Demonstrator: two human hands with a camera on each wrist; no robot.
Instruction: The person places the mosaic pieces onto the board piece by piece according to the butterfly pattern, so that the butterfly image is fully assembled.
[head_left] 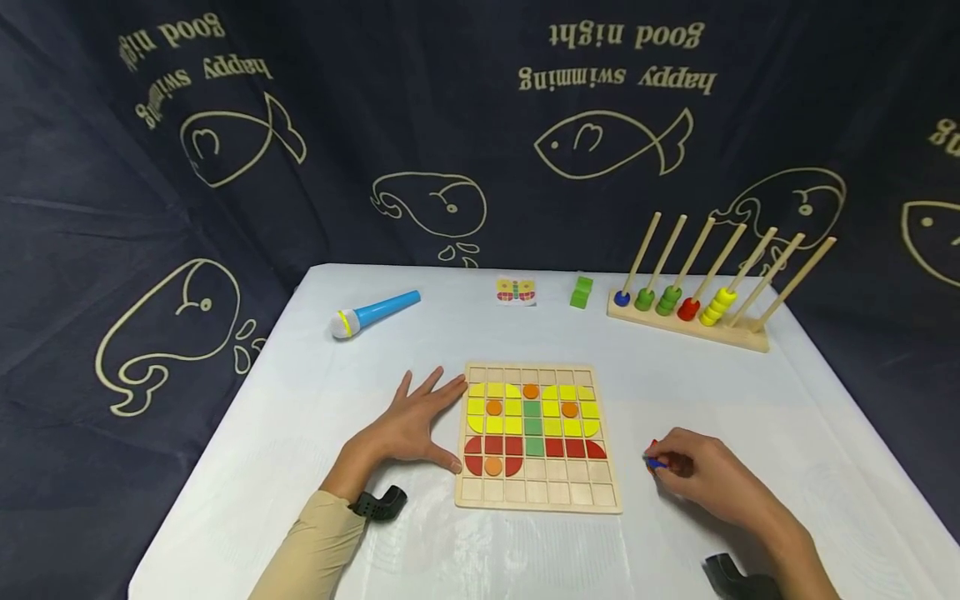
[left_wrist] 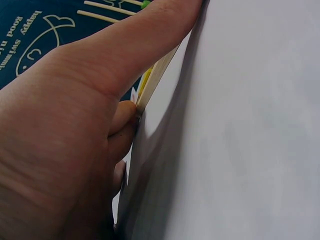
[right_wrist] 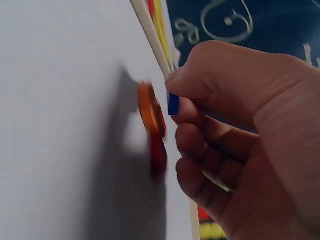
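My left hand [head_left: 408, 427] is spread with straight fingers beside a wooden grid board [head_left: 502, 493], fingertips and thumb tip at its left edge. Yellow, red, green and orange tiles on the board make a butterfly-like pattern; the red row at lower right has fewer tiles than the left. To the right of the board, low over the table, my right hand [head_left: 708, 477] pinches a small blue tile [right_wrist: 173, 104] between thumb and index finger. Close by its fingertips in the right wrist view are an orange round tile [right_wrist: 147, 107] and a red tile [right_wrist: 158, 157].
Behind the board lie a blue toy microphone [head_left: 382, 310], a butterfly picture card [head_left: 516, 291] and green pieces [head_left: 581, 292]. A wooden peg rack [head_left: 686, 325] with coloured beads stands at the back right. A dark printed curtain [head_left: 337, 100] hangs behind the white table [head_left: 360, 367].
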